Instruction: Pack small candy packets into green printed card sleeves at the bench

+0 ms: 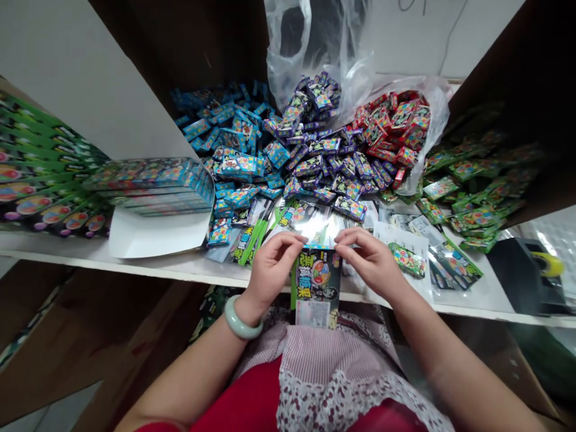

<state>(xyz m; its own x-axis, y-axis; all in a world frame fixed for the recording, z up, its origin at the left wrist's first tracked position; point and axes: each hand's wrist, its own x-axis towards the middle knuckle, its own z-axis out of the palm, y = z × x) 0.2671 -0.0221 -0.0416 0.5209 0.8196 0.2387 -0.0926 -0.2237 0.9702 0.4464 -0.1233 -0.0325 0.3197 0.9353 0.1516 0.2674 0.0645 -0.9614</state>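
My left hand (pixel 274 270) and my right hand (pixel 371 261) pinch the top edge of a printed candy packet (pixel 316 287) from either side, holding it upright over the shelf's front edge. The packet is black with green edging and a colourful round candy picture. A jade bangle (pixel 243 318) circles my left wrist. Just beyond my hands lie shiny clear plastic sleeves (pixel 315 225). To the right of my right hand, a small green candy box (pixel 407 260) lies on a white-backed sheet (pixel 400 237).
Heaped small boxes cover the white shelf (pixel 135 255): blue (pixel 234 141), purple (pixel 315 156), red (pixel 391 126) and green (pixel 472 180). Plastic bags (pixel 315 48) lie behind them. A stacked carton of blue boxes (pixel 153 186) stands left, and a black tape dispenser (pixel 524 276) stands right.
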